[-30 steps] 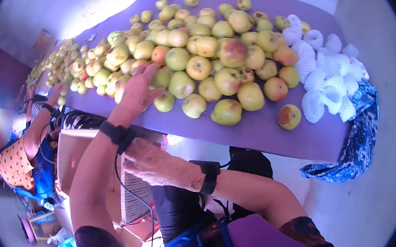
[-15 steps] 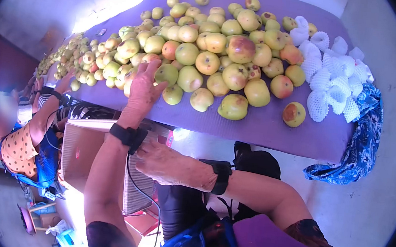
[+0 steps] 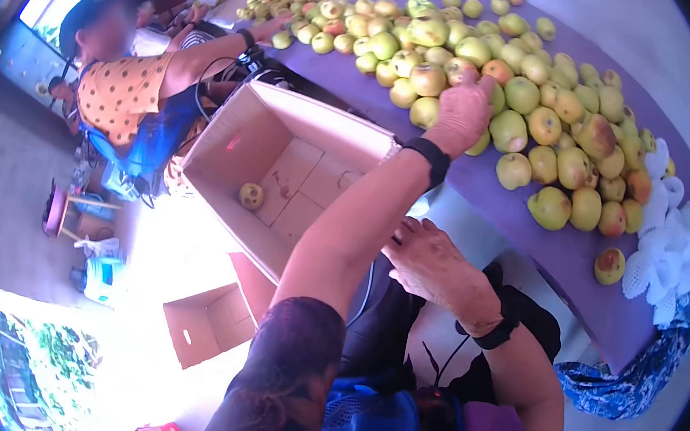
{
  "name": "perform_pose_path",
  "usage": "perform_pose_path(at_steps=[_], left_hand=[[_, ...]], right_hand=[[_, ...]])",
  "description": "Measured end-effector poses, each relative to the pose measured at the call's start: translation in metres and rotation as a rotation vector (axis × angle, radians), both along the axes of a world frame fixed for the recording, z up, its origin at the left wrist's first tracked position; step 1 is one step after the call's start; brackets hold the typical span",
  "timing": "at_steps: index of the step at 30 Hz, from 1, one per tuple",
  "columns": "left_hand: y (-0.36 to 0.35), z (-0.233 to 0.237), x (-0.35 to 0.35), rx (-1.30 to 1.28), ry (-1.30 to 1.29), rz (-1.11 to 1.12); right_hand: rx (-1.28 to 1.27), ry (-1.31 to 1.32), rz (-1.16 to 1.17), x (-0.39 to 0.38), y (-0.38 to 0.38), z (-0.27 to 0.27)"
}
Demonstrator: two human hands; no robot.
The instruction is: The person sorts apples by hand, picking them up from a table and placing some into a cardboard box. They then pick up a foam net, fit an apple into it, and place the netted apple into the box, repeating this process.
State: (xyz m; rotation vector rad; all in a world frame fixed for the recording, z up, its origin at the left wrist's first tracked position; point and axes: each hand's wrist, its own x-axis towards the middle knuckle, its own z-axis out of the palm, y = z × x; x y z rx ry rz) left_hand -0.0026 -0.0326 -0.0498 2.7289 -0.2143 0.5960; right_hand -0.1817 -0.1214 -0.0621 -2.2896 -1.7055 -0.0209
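Observation:
My left hand (image 3: 464,114) reaches over the near edge of a large heap of apples (image 3: 545,126). Its fingers and thumb are bent around a yellow-red apple (image 3: 459,68), partly hidden by the fingertips. My right hand (image 3: 441,269) hovers below the table edge, just right of a cardboard box (image 3: 235,131). Its fingers are loosely apart and hold nothing that I can see. A single apple (image 3: 251,196) with a dark spot lies inside the box. Both wrists carry black straps.
A purple-covered table (image 3: 521,236) bears the apples. White foam nets (image 3: 669,244) and blue patterned cloth (image 3: 623,392) are at its right end. A second cardboard box (image 3: 209,323) lies below. Another person in a dotted shirt (image 3: 124,97) reaches to the table at left.
My view has swung left and down, showing the box's inside. My left hand's fingers and thumb have come closer together at the apples. My right hand has moved away from my left wrist.

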Motion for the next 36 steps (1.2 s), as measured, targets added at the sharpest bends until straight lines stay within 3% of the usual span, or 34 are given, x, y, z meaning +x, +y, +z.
perform_pose_path(at_steps=[2,7,10,13,15,19,22,27,36], left_hand=[[-0.003,-0.008,0.007,-0.014,-0.041,0.007],[0.009,0.029,-0.034,0.006,-0.065,-0.059],[0.062,0.076,-0.078,0.105,0.221,-0.212],[0.137,0.112,-0.123,0.134,0.836,-0.157],[0.189,0.096,-0.138,0.168,1.139,0.051],[0.255,0.038,-0.148,0.707,1.269,0.298],[0.315,-0.02,-0.148,0.805,1.298,0.195],[0.374,-0.077,-0.153,0.736,1.366,0.293],[0.386,-0.104,-0.173,0.702,1.416,0.282]], right_hand=[[-0.068,0.043,-0.057,0.0,-0.001,-0.007],[-0.123,0.129,-0.085,0.004,-0.003,-0.002],[-0.071,0.161,-0.081,0.009,-0.008,-0.002],[-0.044,0.163,-0.089,0.013,-0.014,-0.004],[-0.072,0.139,-0.101,0.012,-0.014,0.002],[0.073,0.131,-0.076,0.006,-0.015,0.0],[0.061,0.154,-0.094,0.008,-0.013,0.005],[0.019,0.132,-0.147,0.012,-0.012,0.013],[-0.028,0.11,-0.148,0.015,-0.002,0.013]])
